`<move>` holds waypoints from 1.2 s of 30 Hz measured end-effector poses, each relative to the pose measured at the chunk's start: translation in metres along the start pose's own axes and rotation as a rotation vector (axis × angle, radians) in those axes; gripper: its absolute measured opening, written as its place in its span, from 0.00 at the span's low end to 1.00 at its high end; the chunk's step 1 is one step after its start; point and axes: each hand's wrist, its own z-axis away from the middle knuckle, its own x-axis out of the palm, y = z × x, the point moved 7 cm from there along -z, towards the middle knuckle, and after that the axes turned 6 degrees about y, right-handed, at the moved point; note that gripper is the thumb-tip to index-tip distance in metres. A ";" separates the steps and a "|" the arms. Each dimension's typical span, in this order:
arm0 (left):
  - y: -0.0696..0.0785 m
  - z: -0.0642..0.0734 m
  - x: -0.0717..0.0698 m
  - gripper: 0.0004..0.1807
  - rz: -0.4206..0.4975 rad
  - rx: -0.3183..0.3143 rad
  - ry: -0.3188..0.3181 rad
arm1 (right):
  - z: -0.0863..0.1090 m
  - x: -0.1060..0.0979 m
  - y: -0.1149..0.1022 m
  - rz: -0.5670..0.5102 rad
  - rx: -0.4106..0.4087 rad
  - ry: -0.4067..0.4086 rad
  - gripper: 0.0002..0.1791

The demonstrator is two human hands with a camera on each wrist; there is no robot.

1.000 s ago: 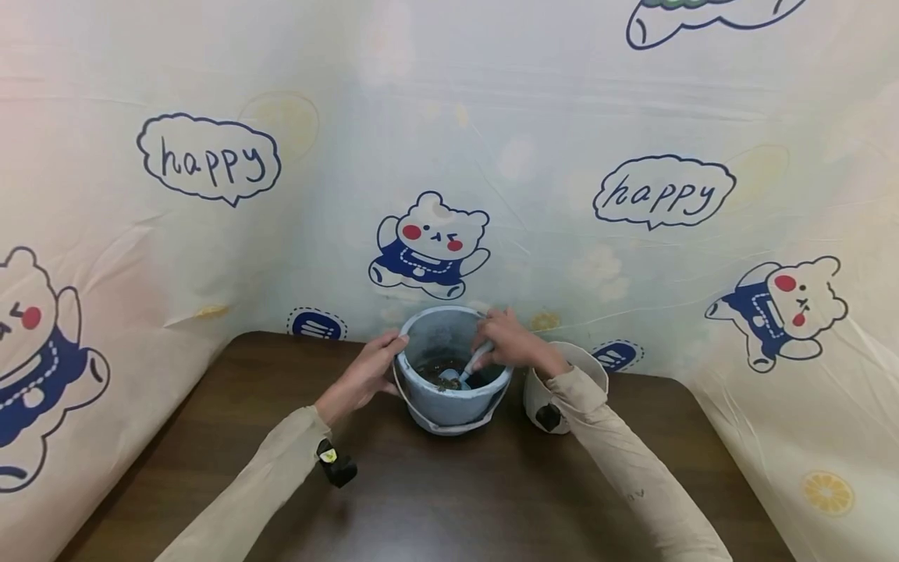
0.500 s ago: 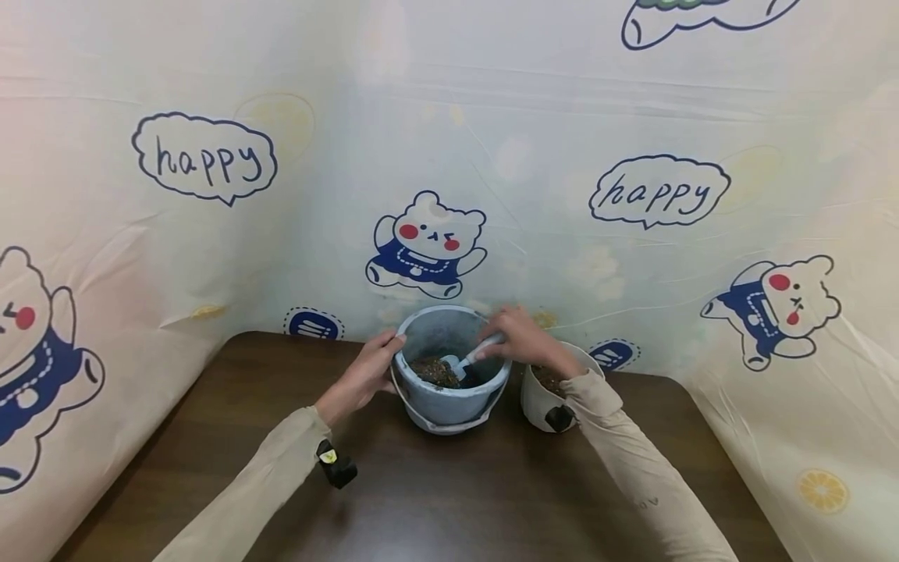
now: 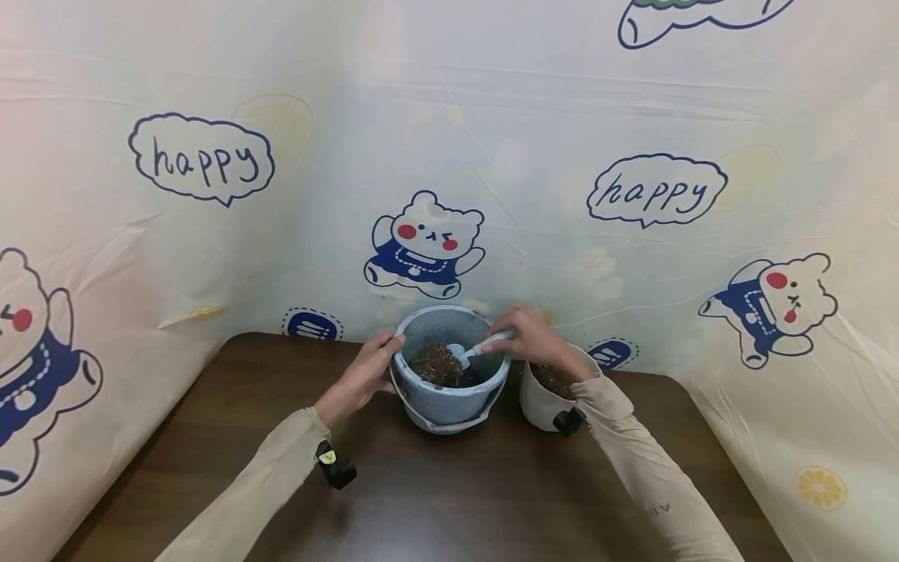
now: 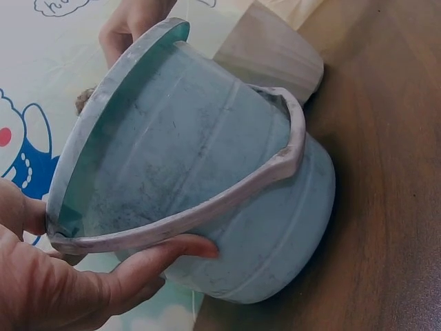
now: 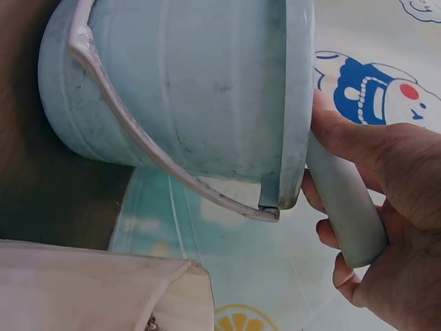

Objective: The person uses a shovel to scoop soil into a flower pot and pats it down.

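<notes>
A light blue bucket stands on the table in the head view, its handle hanging down at the front. My left hand grips the bucket's left rim; in the left wrist view the thumb lies along the outside wall. My right hand holds a small garden trowel by its pale handle over the bucket's right side. Its light blue blade is inside the bucket, against a heap of brown soil. In the right wrist view the fingers wrap round the trowel handle, while the bucket hides the blade.
To the bucket's right, partly under my right forearm, stands a whitish pot with brown soil in it. The brown wooden table reaches back to a printed cloth backdrop.
My right hand has shifted right, and the trowel handle now leans lower. Inside the bucket, the soil heap stands higher and shows more. My left hand has stayed on the rim.
</notes>
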 end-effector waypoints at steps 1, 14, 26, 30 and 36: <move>0.000 0.000 0.000 0.30 0.000 0.002 0.001 | 0.000 -0.001 0.000 -0.006 -0.002 0.006 0.11; 0.000 0.001 -0.002 0.29 -0.005 0.018 0.017 | 0.013 -0.016 0.012 -0.003 0.071 0.124 0.07; 0.001 0.003 -0.003 0.29 -0.033 0.016 0.023 | 0.035 -0.044 0.030 -0.033 0.194 0.152 0.06; 0.001 0.003 -0.006 0.29 -0.043 0.035 0.046 | 0.043 -0.054 0.036 -0.036 0.221 0.155 0.07; 0.000 0.003 -0.007 0.30 -0.053 0.048 0.062 | 0.059 -0.068 0.049 0.012 0.248 0.190 0.08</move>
